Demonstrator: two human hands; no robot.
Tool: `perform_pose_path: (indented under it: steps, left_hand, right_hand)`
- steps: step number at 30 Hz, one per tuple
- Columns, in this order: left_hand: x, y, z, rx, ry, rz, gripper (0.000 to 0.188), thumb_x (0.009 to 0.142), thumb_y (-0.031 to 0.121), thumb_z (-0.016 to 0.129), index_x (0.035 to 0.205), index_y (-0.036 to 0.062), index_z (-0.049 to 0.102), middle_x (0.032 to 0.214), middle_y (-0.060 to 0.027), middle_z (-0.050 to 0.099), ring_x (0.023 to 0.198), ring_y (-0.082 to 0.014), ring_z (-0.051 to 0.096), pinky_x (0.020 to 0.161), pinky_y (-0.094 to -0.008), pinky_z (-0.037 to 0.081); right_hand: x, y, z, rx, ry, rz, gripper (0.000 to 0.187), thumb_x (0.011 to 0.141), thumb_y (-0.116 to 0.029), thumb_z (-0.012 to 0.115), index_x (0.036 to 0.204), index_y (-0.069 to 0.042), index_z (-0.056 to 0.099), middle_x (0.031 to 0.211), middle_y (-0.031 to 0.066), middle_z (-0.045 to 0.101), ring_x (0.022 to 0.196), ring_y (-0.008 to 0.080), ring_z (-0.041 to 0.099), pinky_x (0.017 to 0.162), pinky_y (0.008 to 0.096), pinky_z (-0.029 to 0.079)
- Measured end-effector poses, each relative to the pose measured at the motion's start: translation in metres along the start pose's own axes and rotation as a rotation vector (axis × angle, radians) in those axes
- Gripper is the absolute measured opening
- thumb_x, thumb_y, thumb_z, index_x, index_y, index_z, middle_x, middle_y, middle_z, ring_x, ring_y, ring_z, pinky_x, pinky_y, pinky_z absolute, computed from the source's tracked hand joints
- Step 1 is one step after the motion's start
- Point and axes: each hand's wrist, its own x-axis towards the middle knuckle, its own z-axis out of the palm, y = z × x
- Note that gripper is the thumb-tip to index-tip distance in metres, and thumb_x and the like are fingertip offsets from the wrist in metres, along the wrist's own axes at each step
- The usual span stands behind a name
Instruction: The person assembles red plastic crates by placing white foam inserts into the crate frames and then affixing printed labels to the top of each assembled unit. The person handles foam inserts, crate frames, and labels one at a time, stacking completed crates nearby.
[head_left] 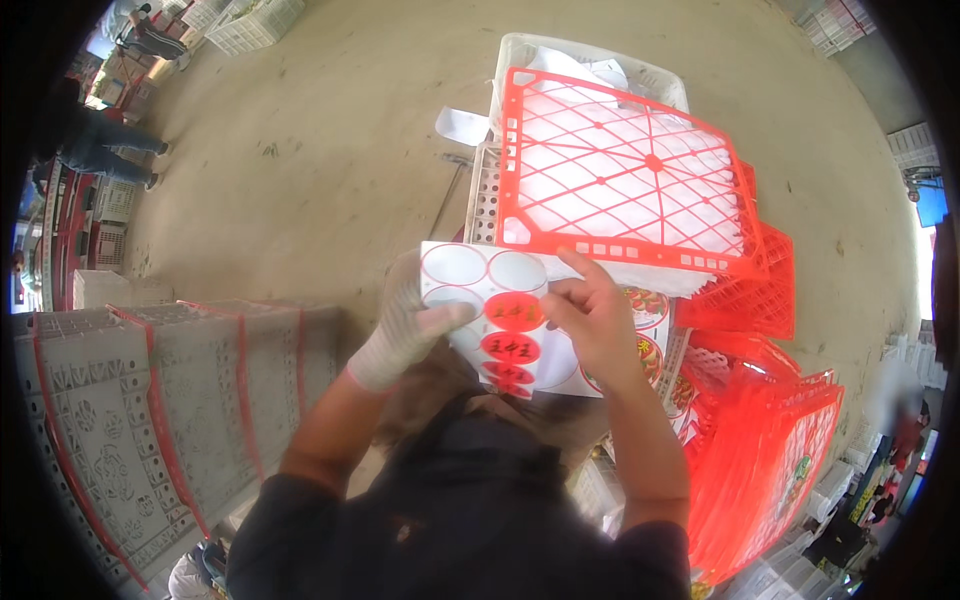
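Observation:
A white sheet of oval stickers (455, 265) is held up in front of me, its top-row ovals blank. Red oval stickers (511, 348) with green markings run down its middle. My left hand (408, 332), in a pale glove, grips the sheet's left side with the thumb on top. My bare right hand (600, 320) is at the sheet's right side, thumb and a finger pinched at the edge of the upper red sticker (515, 312). Its index finger points up and away. Beneath and right of the sheet lie colourful printed labels (648, 355), partly covered by my right hand.
Ahead, a red lattice crate lid (652, 163) lies over white sheets, on a pale crate (484, 190). Stacked red lids (775, 470) stand to my right. Strapped white crates (180, 400) stand at the left. A person (110, 140) is at the far left.

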Motion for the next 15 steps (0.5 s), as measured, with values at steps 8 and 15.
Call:
perform_pose_path:
  steps: [8,15]
  left_hand:
    - [-0.012,-0.005,0.019,-0.025,-0.231,-0.11,0.062,0.086,0.015,0.074,0.142,0.0019,0.052,0.134,-0.0054,0.062,0.123,-0.0153,0.056,0.106,-0.0339,0.046]
    - [-0.018,-0.002,0.03,-0.097,-0.231,-0.163,0.053,0.088,0.01,0.069,0.139,0.0035,0.055,0.13,-0.0058,0.065,0.121,-0.0148,0.058,0.106,-0.0338,0.046]
  right_hand:
    - [-0.011,0.019,-0.004,-0.06,0.295,-0.12,0.013,0.092,-0.006,0.072,0.102,0.0,0.067,0.09,0.0059,0.071,0.079,0.0091,0.065,0.069,0.0261,0.053]
    - [-0.013,-0.002,-0.014,-0.86,-0.095,-0.86,0.026,0.082,-0.019,0.078,0.104,-0.005,0.073,0.11,0.0112,0.071,0.09,0.0292,0.07,0.078,0.0356,0.057]
